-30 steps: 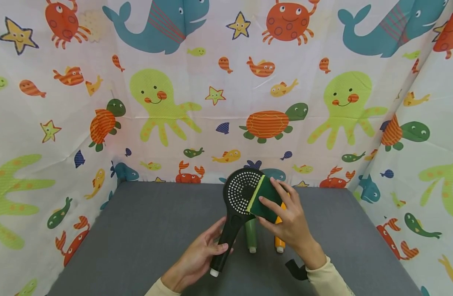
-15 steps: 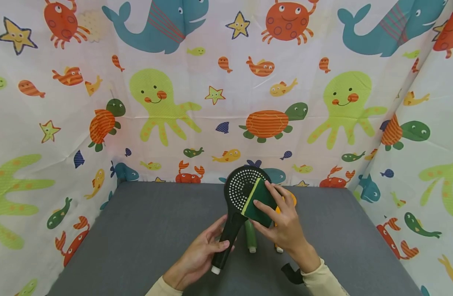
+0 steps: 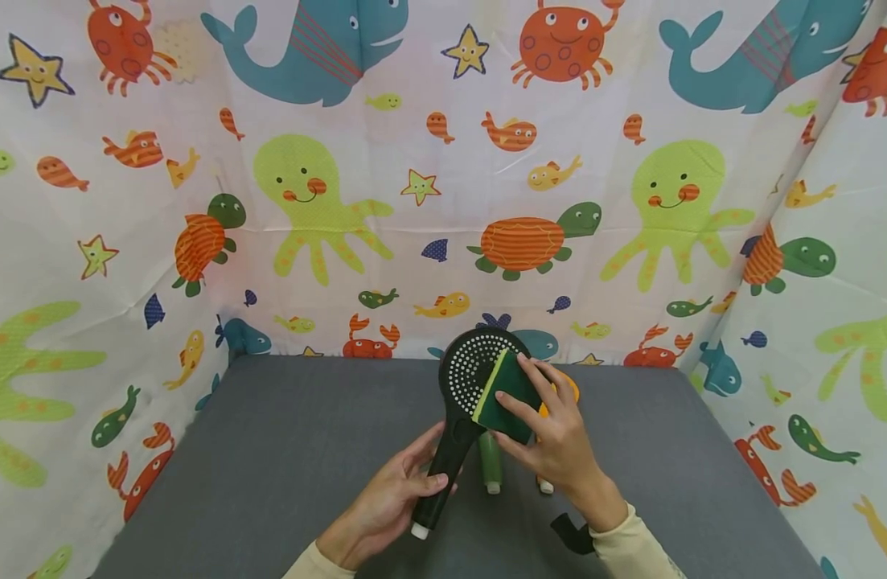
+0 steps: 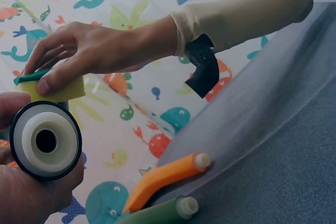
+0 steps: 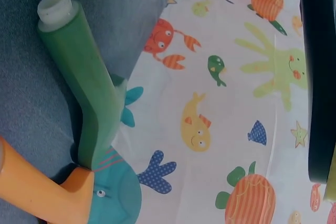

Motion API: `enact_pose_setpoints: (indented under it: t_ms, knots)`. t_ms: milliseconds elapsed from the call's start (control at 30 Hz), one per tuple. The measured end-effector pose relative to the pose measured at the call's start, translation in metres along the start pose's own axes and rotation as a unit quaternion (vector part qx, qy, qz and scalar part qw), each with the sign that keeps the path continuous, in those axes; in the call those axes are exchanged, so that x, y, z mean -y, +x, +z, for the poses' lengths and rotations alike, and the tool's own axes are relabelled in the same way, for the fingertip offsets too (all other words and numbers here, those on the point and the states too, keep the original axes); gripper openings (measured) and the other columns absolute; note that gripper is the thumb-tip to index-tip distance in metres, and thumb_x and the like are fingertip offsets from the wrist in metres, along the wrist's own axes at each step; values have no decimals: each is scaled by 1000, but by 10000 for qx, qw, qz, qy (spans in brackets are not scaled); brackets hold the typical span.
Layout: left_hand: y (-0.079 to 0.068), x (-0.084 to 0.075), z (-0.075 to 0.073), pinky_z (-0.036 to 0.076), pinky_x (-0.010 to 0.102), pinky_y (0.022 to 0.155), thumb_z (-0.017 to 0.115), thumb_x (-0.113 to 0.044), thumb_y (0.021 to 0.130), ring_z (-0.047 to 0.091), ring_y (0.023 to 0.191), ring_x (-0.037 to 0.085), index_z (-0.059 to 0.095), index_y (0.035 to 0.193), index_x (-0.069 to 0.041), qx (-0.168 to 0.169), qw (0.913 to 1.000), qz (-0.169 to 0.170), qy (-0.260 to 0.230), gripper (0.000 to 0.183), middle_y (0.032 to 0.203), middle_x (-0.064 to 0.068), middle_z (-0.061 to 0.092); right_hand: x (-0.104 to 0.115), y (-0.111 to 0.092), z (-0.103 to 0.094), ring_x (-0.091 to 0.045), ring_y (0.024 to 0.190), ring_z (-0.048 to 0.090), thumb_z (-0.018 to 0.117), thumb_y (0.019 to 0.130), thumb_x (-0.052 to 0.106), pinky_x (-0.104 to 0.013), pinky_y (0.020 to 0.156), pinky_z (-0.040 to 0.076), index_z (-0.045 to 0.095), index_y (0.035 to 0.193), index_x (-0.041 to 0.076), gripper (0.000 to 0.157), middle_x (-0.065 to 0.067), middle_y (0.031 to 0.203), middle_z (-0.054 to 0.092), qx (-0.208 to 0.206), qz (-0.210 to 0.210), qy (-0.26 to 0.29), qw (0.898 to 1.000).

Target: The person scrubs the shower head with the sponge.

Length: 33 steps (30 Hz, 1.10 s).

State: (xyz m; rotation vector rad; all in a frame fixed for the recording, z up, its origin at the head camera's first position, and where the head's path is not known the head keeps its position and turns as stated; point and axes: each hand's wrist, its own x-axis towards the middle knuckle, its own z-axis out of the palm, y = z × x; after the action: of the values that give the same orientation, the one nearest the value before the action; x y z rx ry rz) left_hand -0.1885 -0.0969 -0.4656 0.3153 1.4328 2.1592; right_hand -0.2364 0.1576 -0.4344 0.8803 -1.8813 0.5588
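Note:
In the head view my left hand (image 3: 388, 498) grips the handle of a black shower head (image 3: 461, 378), which is tilted with its dotted face up toward me. My right hand (image 3: 566, 442) holds a sponge (image 3: 511, 398), its dark green scouring side outward and its yellow side against the right part of the face. Fingers spread over the green side. The left wrist view looks straight at the white threaded end (image 4: 32, 153) of the handle, with the yellow sponge (image 4: 73, 88) behind it. Only the dark side of the shower head (image 5: 320, 87) shows in the right wrist view.
A green shower head (image 3: 490, 466) and an orange shower head (image 3: 546, 486) lie on the grey table (image 3: 327, 450), partly hidden behind my hands. A curtain with sea animals (image 3: 443, 273) encloses the back and sides. A black curved piece (image 4: 203, 69) sits at my right wrist.
My right hand has slid the sponge left and slightly down across the shower head's face, then stayed there over the last half second. The left hand has barely moved.

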Motion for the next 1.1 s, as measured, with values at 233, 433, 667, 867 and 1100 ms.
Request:
enact_pose_setpoints:
  t_ms: [233,433,667,867,1100]
  knots:
    - [-2,1,0,51,31,96,63,-5,92,57,118,18,20,158,-16,105,9999,16,9,79,135,10,46,-6,2,-5,-47,123,47,61,91,54,-39,111,39,74,112,15,46,-25,142,52,-137,83,-38,9999]
    - [-4,2,1,51,32,96,62,-3,92,57,119,19,22,157,-16,160,9999,16,12,78,133,9,45,-8,3,-6,-47,123,48,62,91,54,-33,115,34,74,112,14,47,-25,142,52,-284,147,-108,9994]
    - [-2,1,2,51,31,96,61,-2,93,57,118,17,22,157,-16,173,9998,-4,-37,76,136,11,44,-3,1,-2,-46,123,47,63,90,54,-29,116,31,74,113,15,46,-25,142,52,-235,159,-18,9996]
    - [1,-1,3,50,32,96,61,-4,93,56,120,19,22,157,-18,167,9999,-14,-40,76,135,10,45,4,-1,2,-46,123,48,63,91,51,-40,112,34,74,113,15,43,-27,140,53,-204,-34,73,9998]
    - [0,0,6,51,31,96,61,-3,93,56,120,19,22,158,-16,139,9999,-60,-84,77,136,11,45,0,1,2,-47,121,48,62,91,52,-40,110,36,74,113,15,44,-27,139,53,-238,-91,-8,9997]
